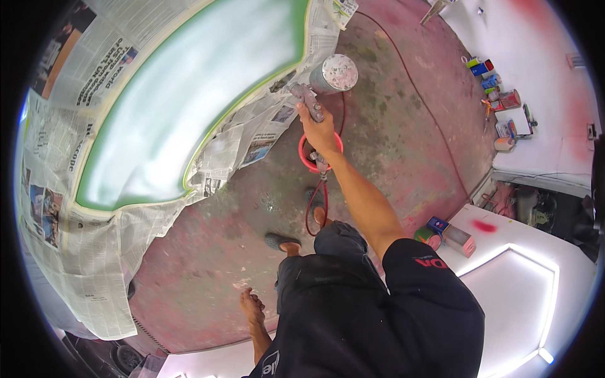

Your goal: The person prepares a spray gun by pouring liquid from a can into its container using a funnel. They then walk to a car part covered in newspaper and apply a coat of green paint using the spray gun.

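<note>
My right hand (317, 126) is closed round a grey spray gun (305, 97), held beside the masked panel. The gun's cylindrical cup (334, 74) has a white, paint-spattered lid, and a red hose (307, 214) hangs in a loop below the hand. A red ring-shaped rim (303, 155) shows behind the gun's lower fitting. The panel (170, 101) has misty white paint with green toward its edges, bordered by tape and newspaper sheets (75, 138). My left hand (252, 302) hangs low with curled fingers; whatever it holds, if anything, I cannot make out.
Paint-stained floor (409, 157) lies under my feet, crossed by a hose (428, 126). Several cans (507, 99) line the white wall at right. More cans (428, 237) sit on a white surface with lit strips (554, 302) at lower right. A dark wheel (126, 356) shows at lower left.
</note>
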Motion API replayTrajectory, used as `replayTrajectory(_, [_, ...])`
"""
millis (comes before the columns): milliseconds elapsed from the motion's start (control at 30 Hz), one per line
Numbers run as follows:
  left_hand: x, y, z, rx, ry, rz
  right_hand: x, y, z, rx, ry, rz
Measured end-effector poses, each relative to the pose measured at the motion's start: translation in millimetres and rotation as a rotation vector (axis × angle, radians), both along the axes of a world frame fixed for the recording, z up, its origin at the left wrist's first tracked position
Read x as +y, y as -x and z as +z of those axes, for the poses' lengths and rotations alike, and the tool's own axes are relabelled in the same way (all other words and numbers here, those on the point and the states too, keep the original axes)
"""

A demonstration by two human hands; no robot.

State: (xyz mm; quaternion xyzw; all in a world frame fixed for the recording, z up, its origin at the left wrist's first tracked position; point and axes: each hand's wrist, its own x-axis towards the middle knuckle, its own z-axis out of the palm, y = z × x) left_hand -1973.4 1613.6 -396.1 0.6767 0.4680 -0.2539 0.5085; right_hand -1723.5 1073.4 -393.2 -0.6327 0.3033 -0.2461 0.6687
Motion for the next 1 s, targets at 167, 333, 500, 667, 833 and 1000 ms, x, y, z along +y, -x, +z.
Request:
replayTrajectory(167, [-18, -6, 11, -0.002, -0.024, -0.067, -34, -2, -10, 0.059, 0.029, -0.06])
replayTrajectory(333, [-25, -12, 15, 0.0, -0.035, -0.077, -56, 0, -7, 0.058, 0.011, -0.07])
replayTrajectory(500, [-32, -13, 15, 0.021, -0.048, -0.072, -81, 6, 38, 0.153, 0.066, 0.118])
replayTrajectory(667, [-44, -21, 13, 0.014, -0.045, -0.099, -112, 4, 58, 0.247, 0.178, 0.11])
replayTrajectory(833, [-49, -24, 9, -0.022, 0.002, -0.105, -123, 0, 86, 0.221, 0.218, 0.062])
replayTrajectory(1000, [-58, -27, 8, -0.011, -0.005, -0.103, -114, 7, 125, 0.144, 0.165, 0.275])
